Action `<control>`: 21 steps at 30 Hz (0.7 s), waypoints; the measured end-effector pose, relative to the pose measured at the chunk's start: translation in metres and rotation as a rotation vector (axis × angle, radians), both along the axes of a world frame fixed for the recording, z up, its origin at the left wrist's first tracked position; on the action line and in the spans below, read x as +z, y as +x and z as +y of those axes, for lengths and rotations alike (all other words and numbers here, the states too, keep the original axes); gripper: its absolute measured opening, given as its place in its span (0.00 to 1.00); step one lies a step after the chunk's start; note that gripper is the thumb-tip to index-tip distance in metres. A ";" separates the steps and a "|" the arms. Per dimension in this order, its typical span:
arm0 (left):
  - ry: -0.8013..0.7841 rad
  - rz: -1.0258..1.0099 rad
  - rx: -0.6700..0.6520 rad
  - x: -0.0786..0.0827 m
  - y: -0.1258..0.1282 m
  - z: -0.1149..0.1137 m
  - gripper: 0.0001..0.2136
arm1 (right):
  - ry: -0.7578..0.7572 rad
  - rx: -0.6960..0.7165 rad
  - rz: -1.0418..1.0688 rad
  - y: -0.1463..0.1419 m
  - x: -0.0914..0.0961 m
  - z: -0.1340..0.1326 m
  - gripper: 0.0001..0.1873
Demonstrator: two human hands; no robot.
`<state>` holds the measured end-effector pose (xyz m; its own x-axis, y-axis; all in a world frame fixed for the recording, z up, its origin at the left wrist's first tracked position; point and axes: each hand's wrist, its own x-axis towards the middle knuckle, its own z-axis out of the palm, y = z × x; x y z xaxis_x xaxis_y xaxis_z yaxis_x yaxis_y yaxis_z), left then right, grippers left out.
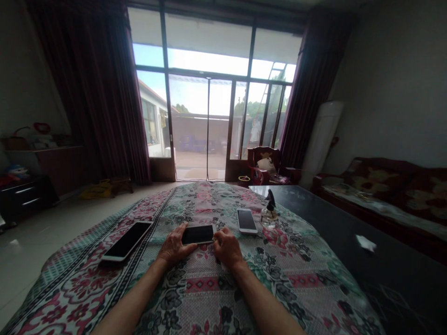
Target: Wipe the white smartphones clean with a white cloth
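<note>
A smartphone (198, 234) with a dark screen and pale frame lies sideways on the patterned tablecloth (202, 307) in front of me. My left hand (174, 246) grips its left end, fingers at the far edge and thumb at the near edge. At the right end, my right hand (227, 249) is closed with curled fingers touching the phone's edge; whatever it may hold is hidden. To the left lies a larger white-framed tablet (128, 241), its screen dark. On the right rests a white phone (247, 221), beside a clear spray bottle (269, 215) with a black nozzle.
A dark glossy table (335, 228) adjoins the cloth on the right, with a crumpled white tissue (366, 243) on it. Beyond stand a wooden armchair (268, 165) and a long sofa (384, 186). Glass doors (199, 135) face me; a black drawer cabinet (28, 197) is at left.
</note>
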<state>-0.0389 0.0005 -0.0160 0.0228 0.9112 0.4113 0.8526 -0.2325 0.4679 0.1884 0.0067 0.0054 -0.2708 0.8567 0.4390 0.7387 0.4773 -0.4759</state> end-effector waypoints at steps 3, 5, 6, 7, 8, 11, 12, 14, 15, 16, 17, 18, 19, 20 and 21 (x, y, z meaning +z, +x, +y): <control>-0.015 -0.019 -0.021 0.004 -0.001 -0.003 0.36 | -0.005 0.004 0.014 0.001 0.000 0.000 0.11; -0.026 -0.028 -0.032 0.006 -0.002 -0.003 0.35 | -0.010 0.007 0.031 0.001 0.000 0.001 0.11; -0.029 -0.037 -0.035 0.007 -0.003 -0.003 0.35 | -0.011 0.008 0.040 0.001 -0.001 0.001 0.11; -0.031 -0.051 -0.036 0.007 -0.003 -0.004 0.35 | -0.011 0.010 0.048 0.001 -0.001 0.001 0.11; -0.033 -0.068 -0.038 0.007 -0.003 -0.004 0.34 | -0.011 0.012 0.055 0.001 -0.001 0.001 0.11; -0.042 -0.115 -0.051 0.007 -0.005 -0.004 0.34 | -0.021 0.008 0.067 0.000 0.000 0.001 0.11; -0.045 -0.124 -0.059 0.007 -0.005 -0.005 0.33 | -0.025 0.005 0.071 0.000 0.000 0.001 0.11; -0.050 -0.134 -0.072 0.006 -0.006 -0.005 0.33 | -0.028 0.004 0.081 0.000 0.001 0.001 0.11; -0.055 -0.136 -0.075 0.006 -0.007 -0.005 0.32 | -0.029 0.005 0.087 0.000 0.001 0.001 0.11; -0.059 -0.138 -0.075 0.006 -0.007 -0.005 0.32 | -0.027 0.009 0.092 0.000 0.000 0.001 0.11; -0.066 -0.137 -0.076 0.006 -0.008 -0.005 0.32 | -0.026 0.011 0.096 0.000 0.000 0.001 0.11; -0.075 -0.136 -0.076 0.006 -0.008 -0.005 0.32 | -0.024 0.013 0.097 0.000 0.000 0.001 0.10; -0.083 -0.136 -0.077 0.006 -0.008 -0.005 0.31 | -0.021 0.014 0.095 0.000 0.000 0.001 0.10; -0.087 -0.136 -0.076 0.006 -0.009 -0.005 0.32 | -0.016 0.013 0.090 -0.001 0.000 0.001 0.10; -0.084 -0.135 -0.076 0.006 -0.009 -0.005 0.32 | -0.011 0.011 0.083 -0.001 0.000 0.001 0.09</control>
